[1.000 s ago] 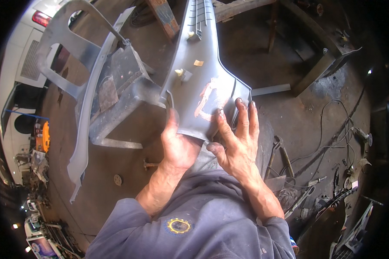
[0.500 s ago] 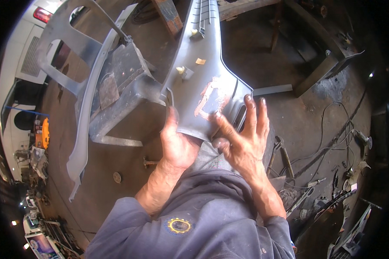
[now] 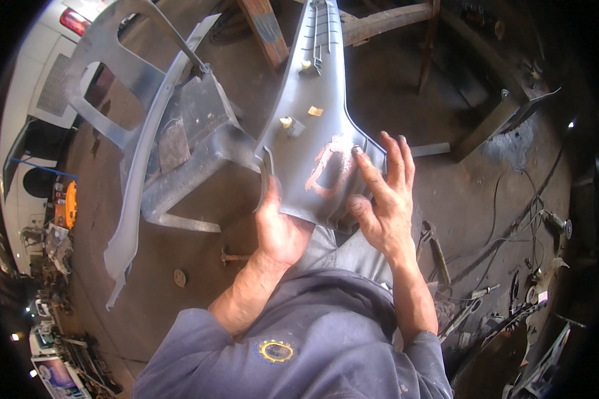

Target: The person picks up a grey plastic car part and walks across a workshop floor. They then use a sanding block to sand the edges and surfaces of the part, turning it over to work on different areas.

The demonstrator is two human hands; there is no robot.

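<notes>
A long grey plastic trim panel point(image 3: 296, 153) lies over my lap, its narrow ribbed end pointing away. On its wider near part is a roughly ring-shaped smear of pinkish paste point(image 3: 313, 179). My left hand point(image 3: 283, 236) grips the near left edge, thumb on top and fingers hidden underneath. Over the right side of the panel, my right hand point(image 3: 389, 216) is spread, with the index fingertip at the upper right of the smear; whether it presses there I cannot tell. Two pale clips and a small tan sticker point(image 3: 315, 111) show farther up the panel.
Left of me, another grey trim piece point(image 3: 130, 193) leans on a metal stand point(image 3: 193, 179). A hammer point(image 3: 234, 257) lies on the floor nearby. To the right are pliers-like tools point(image 3: 438, 253), cables and an angle grinder point(image 3: 558, 223). A white vehicle point(image 3: 30, 100) stands far left.
My right hand's index finger has moved from the smear's lower edge up to its upper right. The left hand keeps its grip, and the panel sits slightly lower and farther right in view.
</notes>
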